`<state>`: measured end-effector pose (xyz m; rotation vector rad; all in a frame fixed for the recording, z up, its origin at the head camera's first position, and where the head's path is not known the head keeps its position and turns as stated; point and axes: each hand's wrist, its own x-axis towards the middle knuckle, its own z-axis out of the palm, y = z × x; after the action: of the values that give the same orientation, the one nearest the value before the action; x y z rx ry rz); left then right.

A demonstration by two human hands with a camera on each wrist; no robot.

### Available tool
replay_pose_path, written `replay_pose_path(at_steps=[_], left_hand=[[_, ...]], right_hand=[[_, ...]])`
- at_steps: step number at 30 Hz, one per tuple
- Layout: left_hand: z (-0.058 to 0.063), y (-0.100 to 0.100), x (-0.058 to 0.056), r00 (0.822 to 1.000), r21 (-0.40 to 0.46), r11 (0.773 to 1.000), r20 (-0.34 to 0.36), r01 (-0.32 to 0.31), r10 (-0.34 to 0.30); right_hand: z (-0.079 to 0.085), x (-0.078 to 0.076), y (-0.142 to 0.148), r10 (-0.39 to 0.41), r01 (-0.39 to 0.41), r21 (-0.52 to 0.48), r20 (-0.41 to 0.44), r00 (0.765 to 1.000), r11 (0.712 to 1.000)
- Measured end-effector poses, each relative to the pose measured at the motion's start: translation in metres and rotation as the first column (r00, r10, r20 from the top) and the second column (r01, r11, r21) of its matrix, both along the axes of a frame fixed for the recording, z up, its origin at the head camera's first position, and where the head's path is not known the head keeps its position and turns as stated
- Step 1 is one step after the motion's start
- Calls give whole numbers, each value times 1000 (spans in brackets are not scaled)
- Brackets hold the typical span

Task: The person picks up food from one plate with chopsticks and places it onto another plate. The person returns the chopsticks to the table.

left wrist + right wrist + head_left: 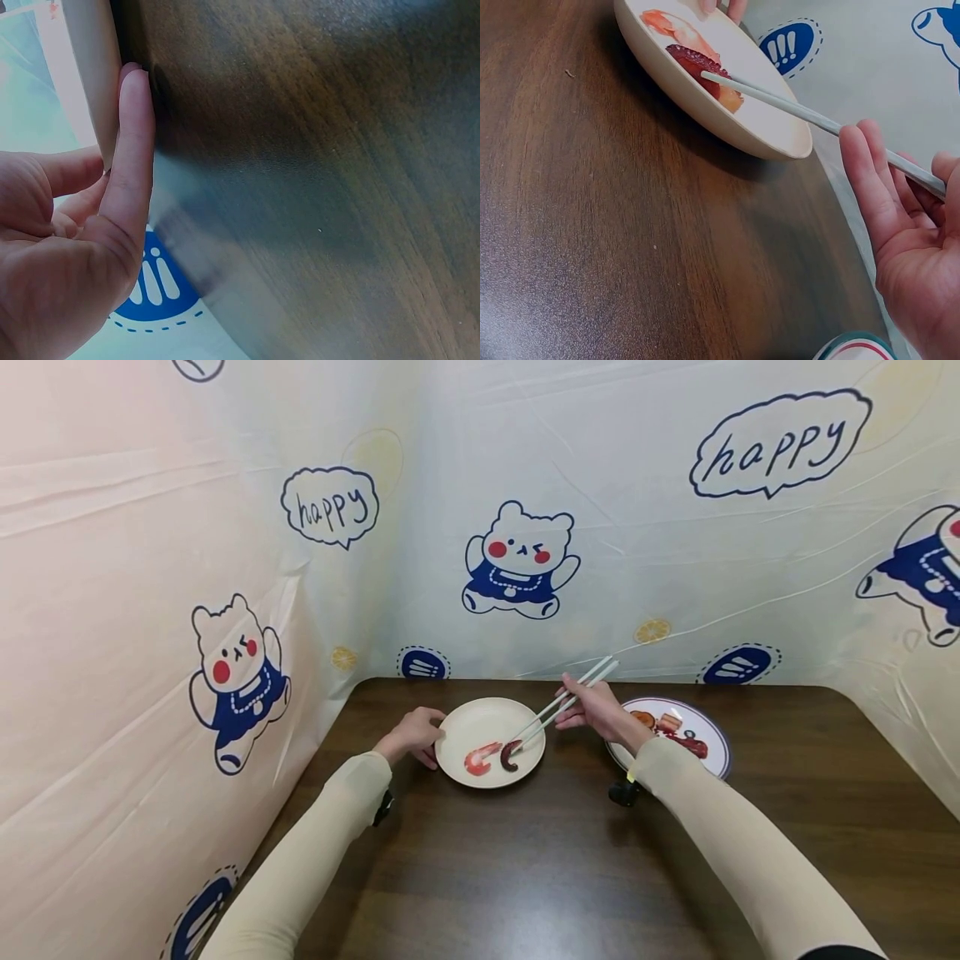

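Observation:
My left hand (414, 732) grips the left rim of a cream plate (472, 718); in the left wrist view the thumb lies on one side of the rim and the fingers (135, 150) on the other. On this plate lie a pink shrimp (477, 762) and a dark red, curled octopus tentacle piece (507, 757). A pair of pale chopsticks (598, 669) is held in my right hand (596, 708), above the plate's right side. In the right wrist view, a chopstick (780, 105) tip rests at the tentacle piece, which sits close beside the shrimp.
Partly behind my right forearm stands a white plate with a dark blue rim (722, 743), holding several food pieces. Both plates are on a dark wooden table (480, 860). A printed curtain (637, 552) hangs along the table's back and sides.

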<state>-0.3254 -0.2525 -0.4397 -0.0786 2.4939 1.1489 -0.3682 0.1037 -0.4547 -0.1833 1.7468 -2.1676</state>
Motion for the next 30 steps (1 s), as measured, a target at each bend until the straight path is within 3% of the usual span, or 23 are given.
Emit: replay_pose_path(at_steps=[22, 30], left_hand=[[0, 0, 2, 1000, -3, 1000, -17, 7, -7], [-2, 0, 0, 1000, 0, 1000, -16, 9, -9]], right_hand=[[18, 8, 11, -20, 20, -2, -8, 1000, 1000], [15, 10, 18, -19, 19, 15, 1, 1000, 1000]])
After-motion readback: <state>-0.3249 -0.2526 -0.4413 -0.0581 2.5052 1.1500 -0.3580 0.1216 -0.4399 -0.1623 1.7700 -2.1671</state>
